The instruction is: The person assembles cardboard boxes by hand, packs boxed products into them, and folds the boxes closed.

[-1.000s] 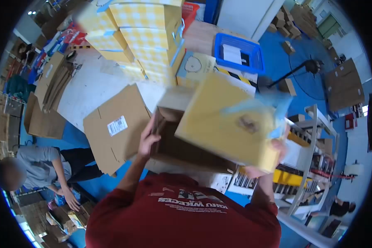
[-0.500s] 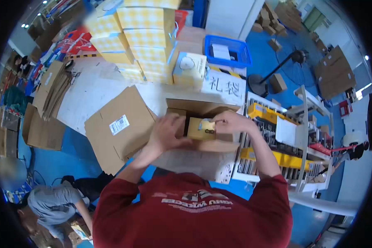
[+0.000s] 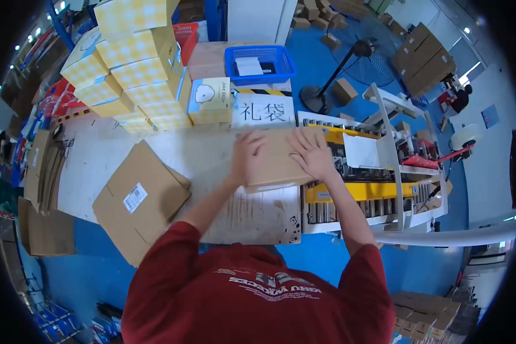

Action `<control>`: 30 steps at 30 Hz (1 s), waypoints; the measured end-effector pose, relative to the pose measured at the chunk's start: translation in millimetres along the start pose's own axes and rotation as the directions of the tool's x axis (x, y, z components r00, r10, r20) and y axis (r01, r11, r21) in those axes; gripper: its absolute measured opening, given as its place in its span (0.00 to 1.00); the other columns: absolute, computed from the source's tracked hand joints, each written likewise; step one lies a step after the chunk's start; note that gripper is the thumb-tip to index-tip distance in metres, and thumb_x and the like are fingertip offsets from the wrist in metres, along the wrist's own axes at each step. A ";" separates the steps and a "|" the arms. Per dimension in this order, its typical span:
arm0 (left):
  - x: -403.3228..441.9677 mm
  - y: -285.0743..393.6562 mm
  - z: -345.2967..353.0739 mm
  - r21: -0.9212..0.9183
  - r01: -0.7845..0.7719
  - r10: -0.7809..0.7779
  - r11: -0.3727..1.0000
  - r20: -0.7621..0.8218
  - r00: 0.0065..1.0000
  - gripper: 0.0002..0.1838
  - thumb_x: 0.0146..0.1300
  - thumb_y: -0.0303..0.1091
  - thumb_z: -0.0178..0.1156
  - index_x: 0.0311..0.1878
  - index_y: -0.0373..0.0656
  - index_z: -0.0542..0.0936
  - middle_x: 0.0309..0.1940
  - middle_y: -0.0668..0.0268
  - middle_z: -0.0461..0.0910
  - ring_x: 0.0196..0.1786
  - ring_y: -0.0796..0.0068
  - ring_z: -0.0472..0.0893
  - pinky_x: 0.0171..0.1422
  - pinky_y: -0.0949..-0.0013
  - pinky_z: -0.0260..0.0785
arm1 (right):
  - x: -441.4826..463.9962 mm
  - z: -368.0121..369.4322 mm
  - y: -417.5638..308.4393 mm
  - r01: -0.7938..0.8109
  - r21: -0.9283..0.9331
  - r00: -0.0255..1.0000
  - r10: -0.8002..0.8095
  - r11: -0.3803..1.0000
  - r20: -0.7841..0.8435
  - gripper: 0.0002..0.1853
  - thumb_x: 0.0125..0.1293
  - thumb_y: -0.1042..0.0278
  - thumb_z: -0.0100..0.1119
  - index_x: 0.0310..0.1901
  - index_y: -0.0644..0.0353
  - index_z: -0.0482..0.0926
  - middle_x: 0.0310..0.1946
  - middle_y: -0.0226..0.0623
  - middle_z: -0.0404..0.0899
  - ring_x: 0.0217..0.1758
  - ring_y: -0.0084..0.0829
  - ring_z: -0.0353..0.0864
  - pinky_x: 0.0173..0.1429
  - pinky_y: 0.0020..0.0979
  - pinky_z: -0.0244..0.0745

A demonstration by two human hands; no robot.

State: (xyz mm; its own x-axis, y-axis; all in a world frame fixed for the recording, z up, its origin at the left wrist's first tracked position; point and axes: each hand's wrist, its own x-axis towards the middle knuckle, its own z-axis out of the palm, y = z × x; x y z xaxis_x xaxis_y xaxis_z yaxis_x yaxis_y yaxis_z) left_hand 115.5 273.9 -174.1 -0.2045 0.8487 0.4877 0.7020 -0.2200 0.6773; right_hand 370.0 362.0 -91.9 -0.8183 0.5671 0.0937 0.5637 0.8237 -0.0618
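A closed cardboard box [image 3: 278, 163] lies on the white worktable [image 3: 212, 221], its right side at the edge of the roller conveyor. My left hand [image 3: 246, 157] is at the box's left side, its fingers bent over the top edge and gripping it. My right hand [image 3: 312, 153] lies flat on the lid near the right end, fingers spread. What the box holds is hidden. To the left, flat cardboard sheets [image 3: 117, 198] with a white label rest on the table.
Yellow checkered boxes [image 3: 146, 71] stand stacked at the back, beside a single box with an animal picture [image 3: 210, 100]. A blue basket [image 3: 260, 63] sits behind. The conveyor [image 3: 355, 195] with yellow rails adjoins the table's right side; a fan [image 3: 361, 49] stands beyond.
The box was open with a small yellow package visible inside; now its top flaps are shut. My right hand has moved from inside the box onto its lid. The view has shifted right.
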 end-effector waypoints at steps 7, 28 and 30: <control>-36.4 24.1 -2.2 -0.353 -0.041 0.060 0.935 0.043 0.997 0.17 0.68 0.29 0.64 0.60 0.46 0.86 0.68 0.54 0.79 0.78 0.48 0.68 0.79 0.51 0.63 | -31.7 8.8 -91.0 -0.134 0.336 0.908 0.251 0.932 -0.336 0.29 0.76 0.54 0.57 0.71 0.64 0.74 0.70 0.55 0.74 0.75 0.56 0.71 0.80 0.54 0.59; -339.0 113.6 -459.7 0.245 0.926 -0.845 0.287 -0.390 0.365 0.43 0.60 0.59 0.74 0.71 0.39 0.76 0.55 0.50 0.87 0.47 0.55 0.90 0.55 0.60 0.81 | 98.1 36.0 -356.7 0.381 0.889 0.817 0.357 0.254 -0.453 0.18 0.70 0.65 0.69 0.51 0.67 0.73 0.64 0.56 0.77 0.68 0.44 0.78 0.71 0.46 0.71; -332.0 116.3 -475.8 0.276 0.891 -0.903 0.361 -0.135 0.408 0.40 0.64 0.58 0.72 0.72 0.41 0.77 0.50 0.51 0.89 0.40 0.60 0.90 0.49 0.62 0.82 | 102.8 -4.0 -356.4 0.564 0.821 0.728 0.416 0.089 -0.545 0.20 0.70 0.64 0.69 0.52 0.67 0.71 0.68 0.58 0.75 0.71 0.45 0.76 0.74 0.47 0.69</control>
State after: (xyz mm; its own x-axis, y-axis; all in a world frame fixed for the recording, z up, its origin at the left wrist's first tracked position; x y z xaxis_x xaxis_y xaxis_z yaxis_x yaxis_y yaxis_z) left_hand -59.6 -262.3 4.8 -0.8094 0.4802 -0.3381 0.2601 0.8093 0.5267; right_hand 85.3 126.7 -56.3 -0.2997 0.7545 0.5839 -0.5030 0.3951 -0.7687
